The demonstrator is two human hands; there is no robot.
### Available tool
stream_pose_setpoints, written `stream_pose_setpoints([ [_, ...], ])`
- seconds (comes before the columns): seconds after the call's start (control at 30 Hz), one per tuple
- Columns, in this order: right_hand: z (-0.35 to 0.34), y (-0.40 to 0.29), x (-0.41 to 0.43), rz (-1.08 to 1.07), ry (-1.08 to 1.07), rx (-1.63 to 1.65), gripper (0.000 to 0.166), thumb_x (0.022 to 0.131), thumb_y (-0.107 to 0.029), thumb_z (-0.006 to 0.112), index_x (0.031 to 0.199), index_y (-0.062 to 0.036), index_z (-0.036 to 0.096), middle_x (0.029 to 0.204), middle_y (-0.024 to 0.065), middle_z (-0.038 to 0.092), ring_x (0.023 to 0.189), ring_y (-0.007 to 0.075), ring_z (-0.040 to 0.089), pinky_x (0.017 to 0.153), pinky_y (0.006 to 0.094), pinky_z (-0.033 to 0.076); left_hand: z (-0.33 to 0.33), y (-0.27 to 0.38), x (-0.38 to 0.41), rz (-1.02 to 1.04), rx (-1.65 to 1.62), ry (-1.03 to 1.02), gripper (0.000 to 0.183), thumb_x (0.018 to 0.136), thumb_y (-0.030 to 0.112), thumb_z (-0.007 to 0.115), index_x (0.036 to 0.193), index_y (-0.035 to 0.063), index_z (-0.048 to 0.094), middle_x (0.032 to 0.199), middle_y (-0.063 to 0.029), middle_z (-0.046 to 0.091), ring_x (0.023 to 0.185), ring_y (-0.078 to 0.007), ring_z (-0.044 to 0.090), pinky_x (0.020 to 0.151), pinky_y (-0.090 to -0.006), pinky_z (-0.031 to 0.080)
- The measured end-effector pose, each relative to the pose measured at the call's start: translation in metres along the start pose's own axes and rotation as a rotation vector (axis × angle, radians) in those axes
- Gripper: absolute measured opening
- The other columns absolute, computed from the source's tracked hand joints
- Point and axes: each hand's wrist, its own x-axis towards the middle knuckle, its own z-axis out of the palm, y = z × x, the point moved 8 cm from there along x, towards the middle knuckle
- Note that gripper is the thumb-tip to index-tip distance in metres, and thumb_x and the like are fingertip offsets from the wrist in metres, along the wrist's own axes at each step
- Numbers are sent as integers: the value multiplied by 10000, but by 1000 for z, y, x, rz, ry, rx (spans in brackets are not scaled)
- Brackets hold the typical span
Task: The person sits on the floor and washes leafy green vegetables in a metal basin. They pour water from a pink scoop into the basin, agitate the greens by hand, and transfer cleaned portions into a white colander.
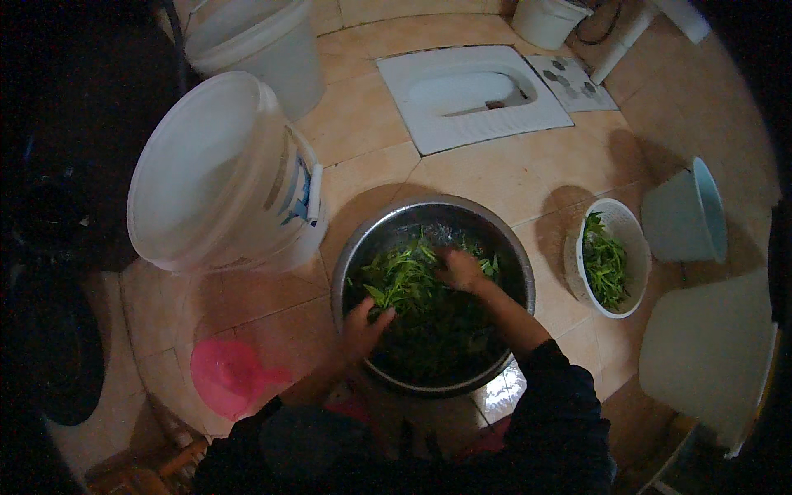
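Observation:
A round metal basin point(523, 247) stands on the tiled floor before me, with leafy greens point(408, 278) in water inside it. My left hand point(366, 325) is at the basin's left side, thumb and fingers apart at the edge of the greens; whether it grips any leaves is unclear. Farther in and to the right, my right hand point(461, 270) reaches down among the greens, its fingertips partly hidden by leaves and shadow. Right of the basin, a white perforated plastic basket point(640, 260) holds more of the leafy greens point(605, 266).
Left of the basin are a large white plastic bucket point(247, 204), another bucket point(291, 68) behind it and a pink plastic dipper point(229, 377). A squat toilet point(421, 124) is set in the floor ahead. Pale blue point(680, 216) and large pale point(699, 346) containers stand at right.

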Motion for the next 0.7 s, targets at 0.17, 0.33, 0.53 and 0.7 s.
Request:
stream_pose_setpoints([
  [0.17,-71,-22,-27,-76,160,537,423,634,-140,650,1032,-55,535,923,154,584,864,295,561,770,356,435,-7,11,14,-42,-104,29,296,780,247,581,928,-6,535,884,-99,571,821,-174,542,719,-293,418],
  [0.33,-110,-38,-39,-125,224,712,367,650,-36,632,1005,-49,540,914,81,566,855,140,513,771,281,409,9,16,36,-285,-486,-170,391,792,297,570,1003,-20,482,933,-111,540,794,-177,541,689,-301,442],
  [0.53,-93,-40,-26,-168,138,85,567,674,-271,658,1166,-104,431,1074,163,500,1038,264,449,908,352,334,6,15,48,-24,7,-45,500,792,326,555,1129,-6,393,1030,-159,485,853,-224,535,722,-325,445],
  [0.7,-14,-86,-42,-144,-48,-426,738,672,-431,619,1280,-197,274,1225,262,338,1131,350,367,896,448,351,2,12,16,209,446,24,515,758,272,586,1158,21,379,1085,-165,454,996,-304,468,828,-367,395],
])
